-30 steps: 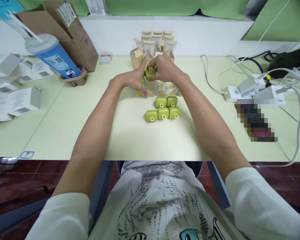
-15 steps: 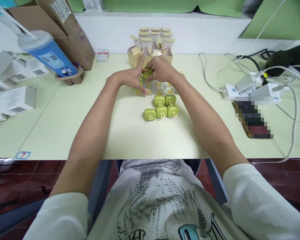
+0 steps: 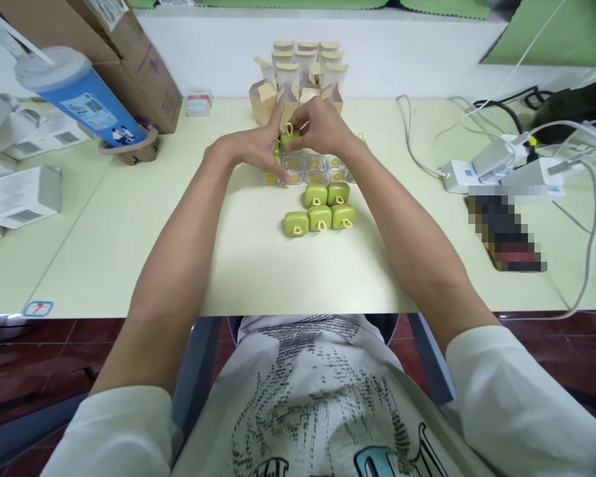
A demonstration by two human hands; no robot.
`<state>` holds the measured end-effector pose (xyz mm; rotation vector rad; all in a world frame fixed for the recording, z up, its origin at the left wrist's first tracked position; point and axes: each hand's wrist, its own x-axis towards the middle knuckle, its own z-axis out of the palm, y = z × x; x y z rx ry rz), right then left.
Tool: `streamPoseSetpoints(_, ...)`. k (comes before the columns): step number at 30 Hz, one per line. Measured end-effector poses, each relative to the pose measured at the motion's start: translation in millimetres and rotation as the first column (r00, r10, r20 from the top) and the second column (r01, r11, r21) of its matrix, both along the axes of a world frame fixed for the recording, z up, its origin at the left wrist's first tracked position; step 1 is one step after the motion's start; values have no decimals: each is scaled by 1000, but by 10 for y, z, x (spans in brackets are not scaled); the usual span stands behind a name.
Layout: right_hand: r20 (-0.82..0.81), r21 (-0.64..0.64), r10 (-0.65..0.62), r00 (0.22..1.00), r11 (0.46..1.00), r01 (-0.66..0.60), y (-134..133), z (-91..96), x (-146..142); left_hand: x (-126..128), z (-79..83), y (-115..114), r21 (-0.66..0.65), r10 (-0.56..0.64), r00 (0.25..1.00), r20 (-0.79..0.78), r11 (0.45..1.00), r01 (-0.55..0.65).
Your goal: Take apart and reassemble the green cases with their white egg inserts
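My right hand (image 3: 322, 126) pinches a small green case (image 3: 289, 138) with a pale yellow loop, above the clear plastic cases. To the left of it, my left hand (image 3: 259, 147) is open, thumb and fingers spread wide around the left end of the clear cases. Its thumb tip lies at a clear case (image 3: 293, 171); whether it presses on it I cannot tell. More green shows beneath the left palm, partly hidden. Closer to me, several green cases (image 3: 320, 218) with yellow loops stand in two short rows.
Small cardboard boxes (image 3: 263, 99) with raised flaps stand in rows behind my hands. At left are a blue cup (image 3: 94, 109), a large carton (image 3: 149, 79) and white boxes (image 3: 27, 199). A power strip (image 3: 459, 177), cables and a blurred phone (image 3: 509, 235) lie at right.
The green case in my right hand has shifted slightly left and stands more upright, its loop on top. My left hand stays spread beside it. The whole view has moved a little.
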<state>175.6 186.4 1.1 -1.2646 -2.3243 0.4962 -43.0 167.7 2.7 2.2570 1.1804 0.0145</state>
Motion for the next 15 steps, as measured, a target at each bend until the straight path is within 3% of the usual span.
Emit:
streamPoseSetpoints(8,11,9,74,997,997,-74,65,-64,46,53,94,-137,41,100,995,-25,994,-98)
streamPoseSetpoints(15,-74,-73,149,986,985,-154,110,-115,99,-336,109,110,88,86,990,-112,993,-76)
